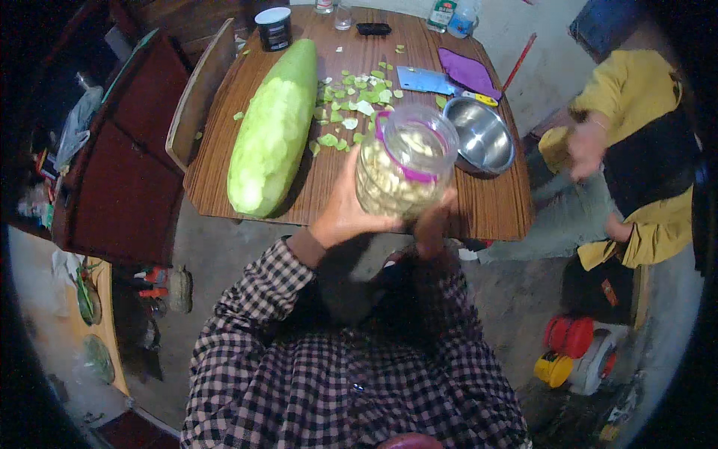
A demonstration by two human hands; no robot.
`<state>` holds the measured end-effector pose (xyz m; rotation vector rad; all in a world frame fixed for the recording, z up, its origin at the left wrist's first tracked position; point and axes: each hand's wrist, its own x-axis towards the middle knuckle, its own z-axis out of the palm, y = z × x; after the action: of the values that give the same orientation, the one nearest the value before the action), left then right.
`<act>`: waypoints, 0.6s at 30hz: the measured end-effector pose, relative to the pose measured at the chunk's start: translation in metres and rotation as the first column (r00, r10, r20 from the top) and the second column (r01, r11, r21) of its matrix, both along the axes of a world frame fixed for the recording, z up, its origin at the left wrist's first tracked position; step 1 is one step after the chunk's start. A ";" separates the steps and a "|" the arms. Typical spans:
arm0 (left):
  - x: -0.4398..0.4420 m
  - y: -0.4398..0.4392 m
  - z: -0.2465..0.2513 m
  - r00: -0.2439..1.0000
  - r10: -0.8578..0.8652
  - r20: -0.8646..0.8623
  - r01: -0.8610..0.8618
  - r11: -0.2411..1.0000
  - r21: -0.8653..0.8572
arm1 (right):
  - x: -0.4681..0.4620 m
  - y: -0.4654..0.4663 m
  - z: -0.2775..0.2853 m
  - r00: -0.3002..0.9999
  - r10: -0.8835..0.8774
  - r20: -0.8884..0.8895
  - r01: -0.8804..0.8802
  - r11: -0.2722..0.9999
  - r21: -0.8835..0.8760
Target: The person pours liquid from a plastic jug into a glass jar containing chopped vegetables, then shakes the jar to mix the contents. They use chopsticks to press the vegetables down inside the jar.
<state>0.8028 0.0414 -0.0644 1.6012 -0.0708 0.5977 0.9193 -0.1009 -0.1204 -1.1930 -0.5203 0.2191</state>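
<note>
A clear jar with a purple rim (392, 179), holding many pale pieces, is held between both hands above the table's front edge. My left hand (348, 210) grips its left side and base. My right hand (437, 216), partly in shadow, is at its lower right side. Left of the jar lies a large, partly peeled pale green gourd (272, 134). Green and whitish peelings (359, 92) are scattered behind the jar. To the right stands a steel bowl (479, 134), with a cleaver (427, 81) and a purple cloth (468, 70) behind it.
A black tub with a white lid (274, 31), a small glass (343, 18), a black object (373, 28) and bottles (442, 15) line the far side of the wooden table (213, 163). A person in yellow sleeves (628, 78) sits at the right. A wooden chair back (202, 95) stands left.
</note>
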 end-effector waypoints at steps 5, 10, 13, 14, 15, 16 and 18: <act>-0.001 0.009 0.004 0.995 0.092 -0.048 -0.086 0.990 0.116 | 0.010 0.008 -0.007 0.992 -0.109 0.060 0.113 0.991 -0.067; 0.001 0.006 0.002 0.999 -0.051 -0.010 0.050 0.998 -0.024 | 0.014 0.001 -0.012 0.993 0.108 0.050 -0.115 0.980 0.160; 0.000 0.006 0.001 0.997 0.078 -0.010 -0.077 0.997 0.006 | 0.013 0.000 -0.012 0.997 -0.069 0.035 0.070 0.996 -0.050; -0.003 0.006 0.001 0.994 0.110 -0.010 -0.108 0.984 0.140 | 0.012 0.002 -0.012 0.997 -0.075 0.003 0.075 0.997 -0.032; -0.006 0.007 0.001 0.992 0.088 -0.089 -0.070 0.980 0.188 | 0.011 0.003 -0.012 0.997 -0.074 -0.030 0.075 0.996 0.039; -0.006 0.007 0.001 0.999 0.028 -0.035 -0.024 0.994 0.110 | 0.006 0.005 -0.012 0.996 -0.065 -0.059 0.071 0.992 0.108; -0.006 0.010 0.004 1.000 -0.006 -0.009 0.006 0.995 0.100 | 0.004 0.009 -0.009 0.997 -0.005 0.073 -0.008 0.985 0.173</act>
<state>0.7967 0.0509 -0.0604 1.7004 -0.1003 0.5900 0.9232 -0.0920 -0.1295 -1.0344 -0.5925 0.1285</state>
